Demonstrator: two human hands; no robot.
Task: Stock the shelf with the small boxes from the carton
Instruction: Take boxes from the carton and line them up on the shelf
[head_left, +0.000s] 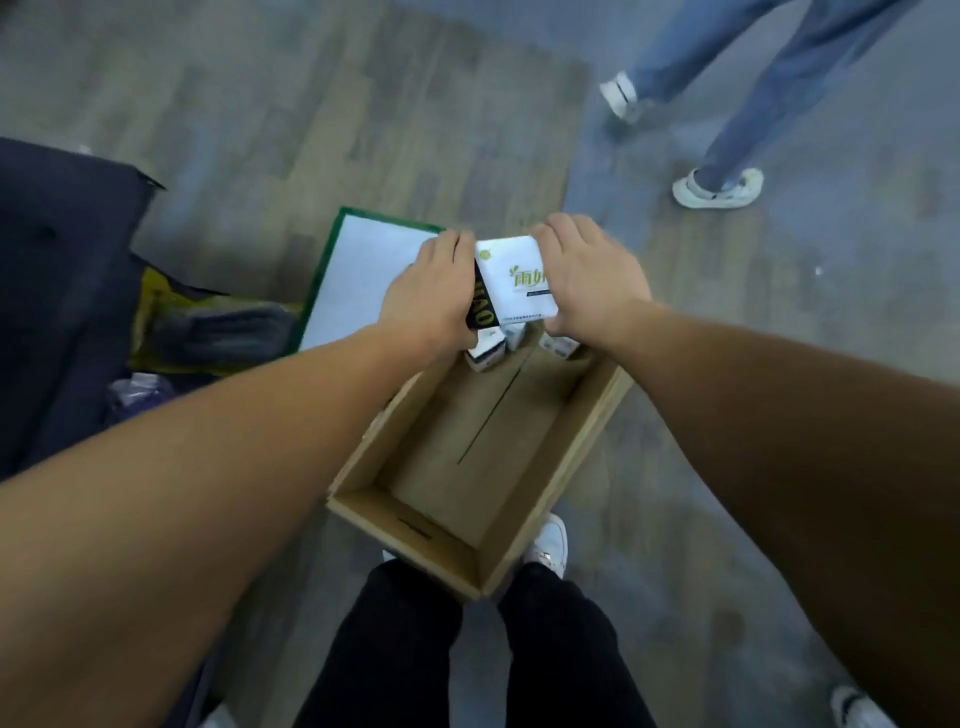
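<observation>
An open brown cardboard carton (524, 514) stands on the floor between my feet, its near part bare inside. At its far end, my left hand (431, 296) and my right hand (587, 275) grip a stack of small boxes (511, 283) from both sides; the top one is white with green lettering and has a black side panel. Under the stack, a few more small white boxes (488, 356) lie at the carton's far end. No shelf is in view.
A white board with a green edge (358, 270) lies on the floor left of the carton. Dark bags and grey cloth (218, 327) sit further left. Another person's legs in jeans and pale shoes (722, 187) stand at the upper right.
</observation>
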